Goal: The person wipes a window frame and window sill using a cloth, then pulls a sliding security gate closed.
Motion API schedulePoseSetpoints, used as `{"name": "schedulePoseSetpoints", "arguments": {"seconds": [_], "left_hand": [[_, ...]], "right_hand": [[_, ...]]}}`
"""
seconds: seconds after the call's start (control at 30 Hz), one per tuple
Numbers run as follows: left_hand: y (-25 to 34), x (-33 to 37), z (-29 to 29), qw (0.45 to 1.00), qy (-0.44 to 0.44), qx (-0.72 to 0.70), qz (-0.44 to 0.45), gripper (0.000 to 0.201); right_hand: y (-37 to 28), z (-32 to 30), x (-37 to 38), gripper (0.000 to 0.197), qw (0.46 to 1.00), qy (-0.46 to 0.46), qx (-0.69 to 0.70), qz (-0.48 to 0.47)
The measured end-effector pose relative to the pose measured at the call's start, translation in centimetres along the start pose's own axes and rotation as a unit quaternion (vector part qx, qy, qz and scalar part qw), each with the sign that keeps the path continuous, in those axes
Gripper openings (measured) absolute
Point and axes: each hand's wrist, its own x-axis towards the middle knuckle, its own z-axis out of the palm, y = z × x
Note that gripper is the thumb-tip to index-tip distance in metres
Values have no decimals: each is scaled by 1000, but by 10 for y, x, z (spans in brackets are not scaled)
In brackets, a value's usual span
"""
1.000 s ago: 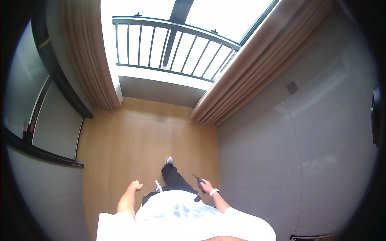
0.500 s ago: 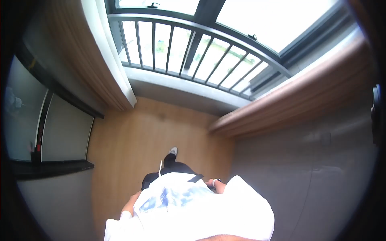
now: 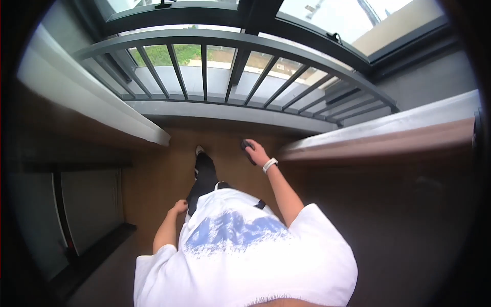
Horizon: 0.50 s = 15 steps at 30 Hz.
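Note:
My right hand (image 3: 257,152) reaches forward over the floor, its fingers wrapped round a dark, elongated object (image 3: 247,146); its exact kind does not show. A white band (image 3: 270,165) circles that wrist. My left hand (image 3: 180,206) hangs low beside my dark trouser leg (image 3: 204,171), seen small, and its fingers are too hidden to read. Past the right hand stands a grey metal railing (image 3: 204,77) in front of the window.
Dark-framed window panes (image 3: 348,25) rise behind the railing. A curtain with a white lining (image 3: 102,105) hangs on the left, another curtain (image 3: 394,135) on the right. At the left stands a dark-framed cabinet (image 3: 94,204). Wood-coloured floor (image 3: 163,169) lies around my feet.
The railing and window are nearer now. My right hand has swung from beside my hip out in front, with the dark object showing in it. My left hand has come into sight.

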Motion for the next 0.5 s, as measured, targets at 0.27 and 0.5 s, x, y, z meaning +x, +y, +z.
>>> {"name": "schedulePoseSetpoints", "arguments": {"seconds": [0.27, 0.5], "left_hand": [[192, 179, -251, 972, 128, -52, 191, 27], [515, 63, -357, 867, -82, 35, 490, 29]], "right_hand": [[-199, -181, 71, 47, 837, 129, 520, -111], [-288, -294, 111, 38, 860, 429, 176, -213]]}}
